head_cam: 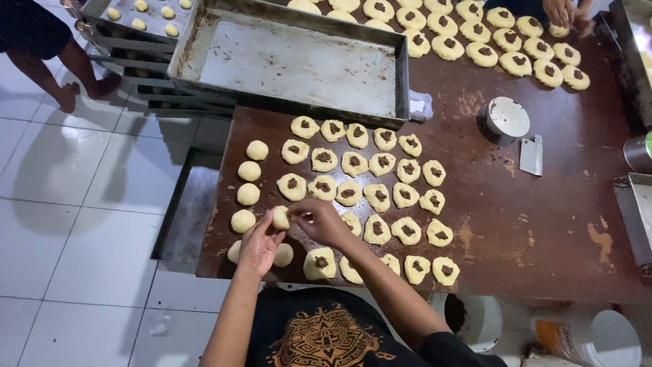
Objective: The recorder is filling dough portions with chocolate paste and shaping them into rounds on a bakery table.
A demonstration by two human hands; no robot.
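Left hand (pixel 260 243) cups a pale dough ball (pixel 280 217) from below, fingers curled around it; right hand (pixel 318 221) pinches the same ball from the right, fingertips closed on its top. The ball sits between both hands, above the near left edge of the brown bench (pixel 543 224).

Left of the hands: a column of closed dough balls (pixel 248 171), four clearly counted, with two more partly hidden under the left hand and wrist. Right of the hands: open dough rounds with dark filling (pixel 380 197), roughly two dozen in loose rows; the right forearm covers part of the nearest row.

Behind them an empty metal baking tray (pixel 292 61) overhangs the bench. Further right: one small white bowl (pixel 507 117), one metal scraper (pixel 531 155). At the far edge, more filled rounds (pixel 475 41) and another person's hands (pixel 567 12). Below the bench, two white buckets (pixel 475 319).
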